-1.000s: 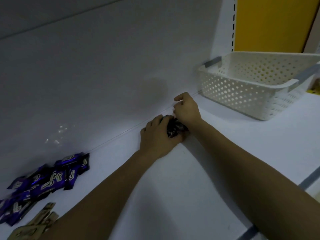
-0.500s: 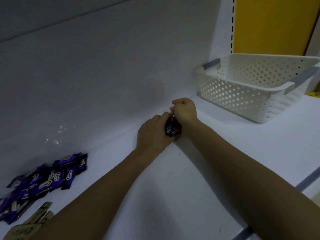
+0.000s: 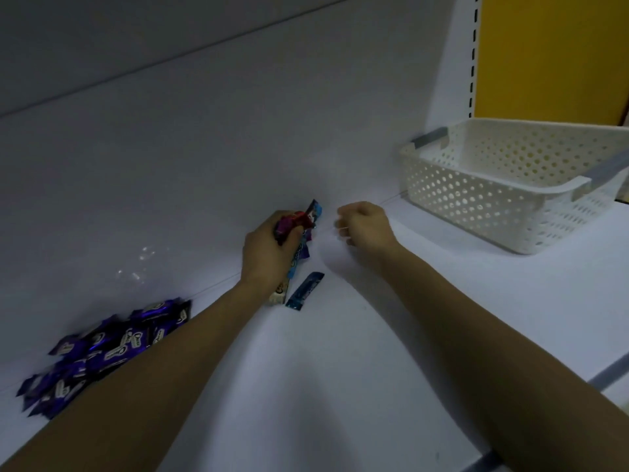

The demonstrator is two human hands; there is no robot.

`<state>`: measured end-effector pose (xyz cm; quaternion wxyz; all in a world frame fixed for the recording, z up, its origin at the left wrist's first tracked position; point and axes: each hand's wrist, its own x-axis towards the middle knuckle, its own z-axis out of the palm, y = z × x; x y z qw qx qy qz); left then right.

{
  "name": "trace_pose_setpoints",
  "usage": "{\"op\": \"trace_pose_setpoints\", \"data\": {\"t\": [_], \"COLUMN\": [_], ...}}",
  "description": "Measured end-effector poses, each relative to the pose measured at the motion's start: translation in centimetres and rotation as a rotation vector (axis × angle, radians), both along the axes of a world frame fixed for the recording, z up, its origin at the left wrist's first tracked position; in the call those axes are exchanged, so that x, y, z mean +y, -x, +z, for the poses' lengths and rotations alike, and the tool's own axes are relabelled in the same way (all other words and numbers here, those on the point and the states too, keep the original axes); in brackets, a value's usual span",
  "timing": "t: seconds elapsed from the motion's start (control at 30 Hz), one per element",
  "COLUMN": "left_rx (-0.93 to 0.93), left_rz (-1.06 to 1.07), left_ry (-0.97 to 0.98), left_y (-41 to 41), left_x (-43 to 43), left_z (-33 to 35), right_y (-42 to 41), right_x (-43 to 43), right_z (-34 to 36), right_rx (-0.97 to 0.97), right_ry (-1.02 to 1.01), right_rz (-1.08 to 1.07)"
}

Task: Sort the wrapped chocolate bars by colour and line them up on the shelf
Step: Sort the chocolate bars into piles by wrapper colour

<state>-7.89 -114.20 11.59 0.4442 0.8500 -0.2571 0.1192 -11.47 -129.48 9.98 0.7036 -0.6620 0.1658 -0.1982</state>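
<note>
The heaped bars (image 3: 102, 349) on my white shelf (image 3: 374, 369) are purple with white lettering, the bundle (image 3: 296, 221) in my left hand (image 3: 263, 253) mixes red, purple and blue, the lone bar (image 3: 304, 290) is blue, and the hole-patterned basket (image 3: 476, 199) is white with grey handles (image 3: 429, 137) against a yellow panel (image 3: 551, 56).

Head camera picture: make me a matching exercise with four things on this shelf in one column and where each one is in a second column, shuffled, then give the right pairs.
Things
1. heap of purple wrapped chocolate bars
2. single blue wrapped bar
3. white perforated plastic basket
4. bunch of mixed-colour wrapped bars

Places
A. gripped in the left hand
B. at the right end of the shelf, by the back wall
C. lying flat on the shelf beside the left wrist
D. on the shelf at far left

Pairs: 1-D, 2-C, 3-B, 4-A
</note>
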Motion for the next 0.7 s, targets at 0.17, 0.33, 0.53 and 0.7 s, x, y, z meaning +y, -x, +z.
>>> {"op": "trace_pose_setpoints", "data": {"t": [0.17, 0.33, 0.53, 0.7], "left_rx": [0.146, 0.366, 0.444, 0.406], "left_rz": [0.125, 0.192, 0.293, 0.363], "left_ry": [0.276, 0.574, 0.710, 0.723], "left_y": [0.9, 4.2, 7.7, 9.5], "left_x": [2.7, 5.4, 9.8, 14.6], "left_z": [0.4, -0.2, -0.7, 0.7], "right_y": [1.9, 2.0, 3.6, 4.8], "right_x": [2.3, 2.5, 5.8, 11.5], "right_z": [0.8, -0.3, 0.5, 3.3], "right_rx": [0.199, 0.129, -0.092, -0.111], "right_ry": [0.789, 1.022, 0.553, 0.297], "right_rz": [0.703, 0.597, 0.428, 0.606]}}
